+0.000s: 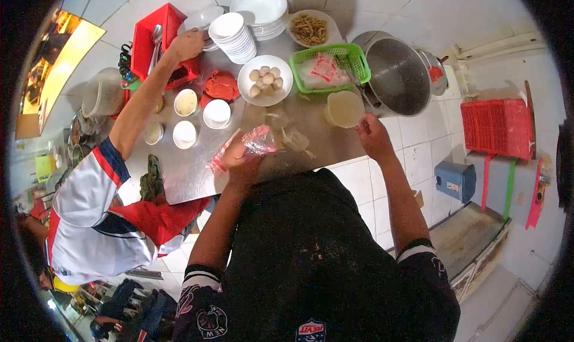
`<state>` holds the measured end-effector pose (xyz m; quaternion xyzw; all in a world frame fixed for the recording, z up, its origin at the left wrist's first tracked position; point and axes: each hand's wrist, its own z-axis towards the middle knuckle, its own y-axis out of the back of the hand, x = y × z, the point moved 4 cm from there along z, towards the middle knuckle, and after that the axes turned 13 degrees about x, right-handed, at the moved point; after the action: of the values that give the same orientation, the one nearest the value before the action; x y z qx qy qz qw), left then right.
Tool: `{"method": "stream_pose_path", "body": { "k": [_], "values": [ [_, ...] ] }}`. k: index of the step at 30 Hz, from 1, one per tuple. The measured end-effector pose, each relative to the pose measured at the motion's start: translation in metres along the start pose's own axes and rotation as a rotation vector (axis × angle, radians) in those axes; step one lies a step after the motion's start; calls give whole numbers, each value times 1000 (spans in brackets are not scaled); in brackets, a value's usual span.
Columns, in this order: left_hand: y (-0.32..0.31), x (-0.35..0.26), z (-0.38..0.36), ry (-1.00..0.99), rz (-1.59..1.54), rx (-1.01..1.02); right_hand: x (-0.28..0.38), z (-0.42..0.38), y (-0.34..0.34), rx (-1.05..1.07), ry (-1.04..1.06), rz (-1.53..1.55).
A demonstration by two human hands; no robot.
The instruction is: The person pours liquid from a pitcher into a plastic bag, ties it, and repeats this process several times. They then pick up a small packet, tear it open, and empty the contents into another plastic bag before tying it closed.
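My left hand [242,165] is closed around a crumpled clear plastic bag [261,140] with red print, over the front of the metal table. My right hand [375,137] grips the near right edge of a translucent plastic cup [345,110] at the table's right edge; cloudy, pale contents show through it. Thin clear plastic [295,139] lies between my hands. Beyond it stands a white plate of round meatballs [265,82]. A green basket [301,85] with a red-printed plastic bag inside sits behind the cup.
A co-worker's hand [187,45] reaches from the left toward stacked plates [209,19], beside a red cutlery bin [139,38]. White cups [184,134] and a red cloth [220,86] lie nearer. A large pot [399,76] stands right of the basket.
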<state>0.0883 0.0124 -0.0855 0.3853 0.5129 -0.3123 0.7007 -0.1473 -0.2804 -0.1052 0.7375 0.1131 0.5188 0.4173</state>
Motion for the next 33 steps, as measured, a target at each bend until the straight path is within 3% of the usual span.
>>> {"method": "stream_pose_path", "body": {
  "k": [2,3,4,5,7,8,10,21,30,33],
  "values": [
    [-11,-17,9,-39,131,2,42,-7,33,12,63,23],
    [-17,-24,14,-70,12,-50,58,-8,47,14,122,44],
    [-21,-30,19,-103,-109,-104,55,-7,55,146,-2,148],
    [-26,-35,24,-97,-114,-108,62,-9,67,154,-5,145],
    [-37,-40,35,-117,-503,-39,105,-10,100,214,52,53],
    [-39,-39,43,-114,-512,-44,120,-10,114,221,47,46],
    [-43,-54,58,-340,95,-42,151,-9,136,267,117,8],
    [-75,-90,81,-187,36,-43,210,6,179,423,163,-374],
    [-92,-84,78,-184,-30,-58,219,4,185,391,430,-531],
    [-94,-87,77,-215,-89,-77,229,1,188,439,268,-527]
  ]
}}
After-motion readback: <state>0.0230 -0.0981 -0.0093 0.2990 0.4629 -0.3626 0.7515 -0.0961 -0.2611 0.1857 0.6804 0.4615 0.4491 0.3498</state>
